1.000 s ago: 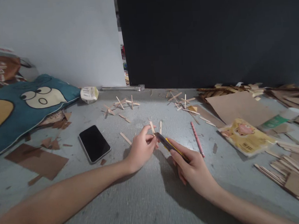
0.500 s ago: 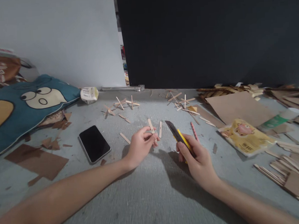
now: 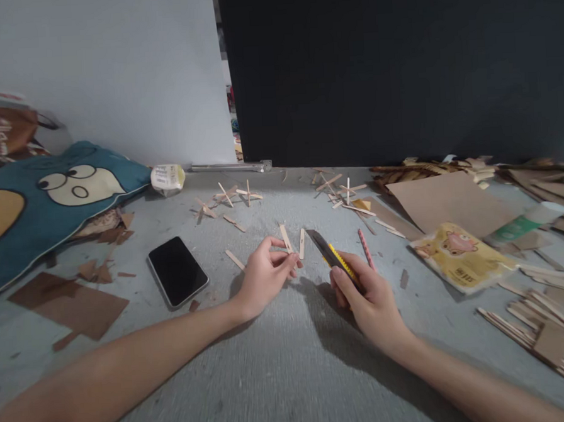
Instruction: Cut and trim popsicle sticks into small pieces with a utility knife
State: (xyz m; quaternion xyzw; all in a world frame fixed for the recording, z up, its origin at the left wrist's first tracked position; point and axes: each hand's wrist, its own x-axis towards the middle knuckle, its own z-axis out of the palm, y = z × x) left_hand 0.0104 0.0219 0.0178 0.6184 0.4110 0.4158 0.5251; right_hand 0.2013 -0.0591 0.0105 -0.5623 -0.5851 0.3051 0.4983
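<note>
My left hand [image 3: 265, 276] rests on the grey floor with its fingers pinched on a short wooden stick [image 3: 286, 238] that points up and away. My right hand [image 3: 368, 298] is closed around a yellow and black utility knife [image 3: 332, 258], its tip aimed up and to the left, a little to the right of the stick. Another short stick [image 3: 302, 243] lies on the floor between the two hands. A pink pencil [image 3: 365, 247] lies just right of the knife.
A black phone [image 3: 178, 270] lies left of my left hand. A blue cushion [image 3: 45, 201] and brown card scraps sit at the far left. Crossed sticks [image 3: 234, 196] lie farther back. Cardboard [image 3: 449, 203], a yellow packet [image 3: 459, 256] and stick piles [image 3: 543, 329] fill the right.
A second ago the knife blade touched the stick in my left hand. My right hand then drew the knife away to the right and now holds it slightly closer again.
</note>
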